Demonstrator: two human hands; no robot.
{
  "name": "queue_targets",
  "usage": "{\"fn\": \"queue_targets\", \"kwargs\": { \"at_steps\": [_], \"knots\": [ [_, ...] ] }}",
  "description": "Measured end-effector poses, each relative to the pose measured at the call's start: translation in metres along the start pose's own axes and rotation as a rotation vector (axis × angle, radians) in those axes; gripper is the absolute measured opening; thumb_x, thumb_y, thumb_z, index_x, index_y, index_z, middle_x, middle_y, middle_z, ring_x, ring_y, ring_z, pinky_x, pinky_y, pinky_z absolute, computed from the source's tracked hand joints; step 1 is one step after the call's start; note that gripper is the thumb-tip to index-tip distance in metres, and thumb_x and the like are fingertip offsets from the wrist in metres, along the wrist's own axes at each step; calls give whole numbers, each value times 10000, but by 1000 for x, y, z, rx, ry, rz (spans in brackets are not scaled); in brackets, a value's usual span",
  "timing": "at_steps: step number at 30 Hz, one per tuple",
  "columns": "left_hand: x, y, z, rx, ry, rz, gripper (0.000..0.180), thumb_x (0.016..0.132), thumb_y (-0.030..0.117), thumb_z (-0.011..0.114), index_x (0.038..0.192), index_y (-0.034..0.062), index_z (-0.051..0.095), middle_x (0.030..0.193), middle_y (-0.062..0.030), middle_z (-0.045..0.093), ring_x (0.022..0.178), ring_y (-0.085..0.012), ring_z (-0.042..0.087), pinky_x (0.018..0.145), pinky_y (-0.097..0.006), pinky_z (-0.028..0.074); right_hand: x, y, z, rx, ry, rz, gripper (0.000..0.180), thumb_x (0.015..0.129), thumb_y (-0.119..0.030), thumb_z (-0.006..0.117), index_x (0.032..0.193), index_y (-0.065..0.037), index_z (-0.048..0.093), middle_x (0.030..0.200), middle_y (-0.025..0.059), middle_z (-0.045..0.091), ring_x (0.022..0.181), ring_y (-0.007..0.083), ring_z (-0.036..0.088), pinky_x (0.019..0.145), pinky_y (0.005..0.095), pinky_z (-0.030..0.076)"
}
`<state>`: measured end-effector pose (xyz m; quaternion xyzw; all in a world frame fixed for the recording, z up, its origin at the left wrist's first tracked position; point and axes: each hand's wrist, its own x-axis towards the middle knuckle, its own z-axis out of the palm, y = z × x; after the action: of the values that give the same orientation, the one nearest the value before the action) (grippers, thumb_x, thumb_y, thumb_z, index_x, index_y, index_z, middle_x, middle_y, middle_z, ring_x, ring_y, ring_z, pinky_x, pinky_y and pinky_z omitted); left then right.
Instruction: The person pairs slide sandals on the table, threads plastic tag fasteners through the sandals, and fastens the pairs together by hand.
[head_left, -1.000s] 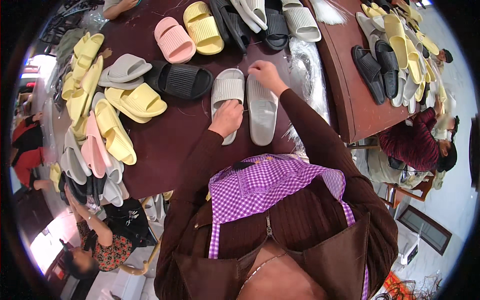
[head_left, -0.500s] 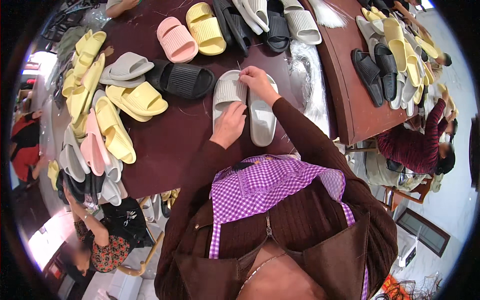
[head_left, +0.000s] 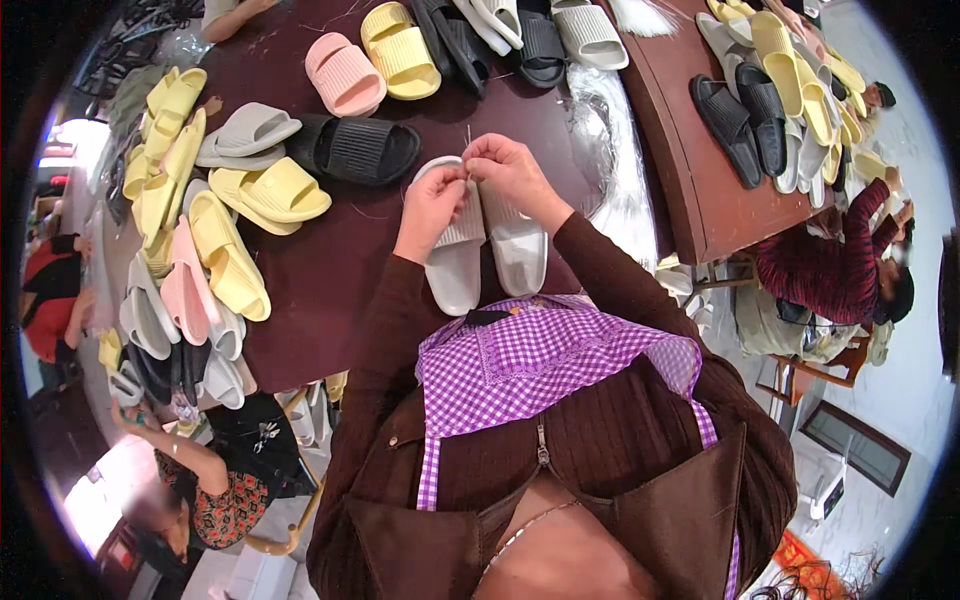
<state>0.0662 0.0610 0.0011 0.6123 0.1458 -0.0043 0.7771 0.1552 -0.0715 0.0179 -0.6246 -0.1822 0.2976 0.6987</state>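
Two light grey slide sandals lie side by side in front of me, the left slide [head_left: 455,280] and the right slide [head_left: 521,262], heels toward me. Over the left slide's strap and toe, my left hand [head_left: 432,208] is closed in a pinch. Close against its fingertips, my right hand [head_left: 514,178] pinches too, above the toe of the right slide. A thin pale strand [head_left: 468,133] sticks up from between the fingers. Where it runs below them is hidden by my hands.
Black slides [head_left: 360,150], a pink slide [head_left: 345,72] and yellow slides [head_left: 270,192] surround the work spot. Clear plastic wrap [head_left: 615,130] and a bundle of pale strands [head_left: 642,15] lie to the right. Other people sit at both sides, beside more slides [head_left: 800,90].
My left hand has risen from the left slide's strap to meet my right hand at the strand. Both grey slides now lie closer to me, their heels nearer the apron.
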Motion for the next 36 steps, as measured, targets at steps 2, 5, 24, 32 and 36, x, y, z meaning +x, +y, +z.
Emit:
{"fn": "queue_targets", "kwargs": {
  "at_steps": [2,5,24,32,36],
  "knots": [
    [-4,-3,0,10,100,-16,125,893,112,532,949,14,586,738,15,572,560,-16,465,505,-157,383,-2,0,0,-40,75,-17,70,821,-56,586,870,-9,604,778,9,622,694,60,547,631,206,452],
    [-10,-3,5,-79,168,-5,101,892,117,541,919,30,585,705,24,550,530,-10,435,479,-153,361,-10,-3,-2,-109,146,-27,78,822,-63,594,869,-6,620,776,7,624,697,57,545,636,209,452],
    [-34,6,12,-185,183,78,67,903,116,538,912,54,563,709,35,518,546,-10,421,485,-148,350,-38,-14,9,-18,61,88,109,842,-62,586,911,9,632,778,17,633,731,70,572,680,204,471],
    [-31,2,8,-192,101,55,89,914,122,501,908,52,557,714,41,499,569,-17,429,502,-162,367,-38,-18,8,-185,42,-5,97,836,-29,586,915,14,623,802,27,636,760,81,592,686,222,489],
    [-30,6,3,-265,4,-18,86,900,97,485,893,46,553,719,30,503,587,-27,440,510,-180,374,-38,-16,4,-309,50,-60,83,817,-21,614,893,6,634,802,25,639,768,88,598,681,227,490]
  ]
}}
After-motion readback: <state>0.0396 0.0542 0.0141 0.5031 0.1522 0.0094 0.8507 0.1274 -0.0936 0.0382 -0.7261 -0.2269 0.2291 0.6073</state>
